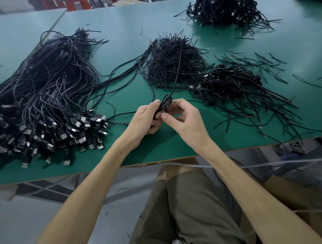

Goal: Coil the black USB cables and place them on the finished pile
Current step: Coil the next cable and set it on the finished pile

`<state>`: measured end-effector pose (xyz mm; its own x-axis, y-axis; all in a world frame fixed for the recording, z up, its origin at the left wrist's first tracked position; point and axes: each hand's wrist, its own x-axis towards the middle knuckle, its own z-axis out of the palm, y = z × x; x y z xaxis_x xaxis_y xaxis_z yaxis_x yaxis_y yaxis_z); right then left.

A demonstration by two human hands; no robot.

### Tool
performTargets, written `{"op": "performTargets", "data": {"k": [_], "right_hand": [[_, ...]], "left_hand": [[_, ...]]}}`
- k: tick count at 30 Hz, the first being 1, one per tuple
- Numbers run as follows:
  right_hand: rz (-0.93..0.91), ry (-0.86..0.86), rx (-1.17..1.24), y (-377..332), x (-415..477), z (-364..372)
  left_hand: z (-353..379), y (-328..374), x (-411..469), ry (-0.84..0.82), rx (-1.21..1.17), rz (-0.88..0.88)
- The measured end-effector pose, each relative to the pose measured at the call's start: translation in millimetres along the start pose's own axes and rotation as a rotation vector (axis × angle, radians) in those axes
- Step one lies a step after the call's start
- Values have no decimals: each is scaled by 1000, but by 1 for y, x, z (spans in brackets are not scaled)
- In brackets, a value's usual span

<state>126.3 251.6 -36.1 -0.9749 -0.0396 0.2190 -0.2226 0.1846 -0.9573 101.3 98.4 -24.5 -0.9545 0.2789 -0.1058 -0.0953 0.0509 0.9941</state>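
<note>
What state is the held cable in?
Partly coiled: cable loops bunched between left hand and right hand, one tail trailing away.

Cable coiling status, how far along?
Done: a modest finished pile of coils, right of centre. In hand: left hand grips one partly wound cable, right hand pinches it, tail trailing away. Left: the far larger uncoiled heap on the left. Early days, likely.

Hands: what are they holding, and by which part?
A black USB cable: left hand grips its coiled loops, right hand pinches the coil.
</note>
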Motion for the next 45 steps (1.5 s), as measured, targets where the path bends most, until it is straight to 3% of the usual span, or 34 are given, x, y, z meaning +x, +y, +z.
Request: {"op": "performTargets", "data": {"k": [7, 24, 39, 45], "right_hand": [[-27, 95, -2, -3, -2, 2], [-26, 14, -4, -4, -3, 0], [-48, 29, 62, -2, -2, 2], [-73, 38, -24, -2, -6, 4]], "left_hand": [[0, 1, 1, 20, -41, -13], [-4, 0, 1, 11, -110, -22], [0, 2, -1, 45, -24, -14], [0, 2, -2, 39, 8, -8]]}}
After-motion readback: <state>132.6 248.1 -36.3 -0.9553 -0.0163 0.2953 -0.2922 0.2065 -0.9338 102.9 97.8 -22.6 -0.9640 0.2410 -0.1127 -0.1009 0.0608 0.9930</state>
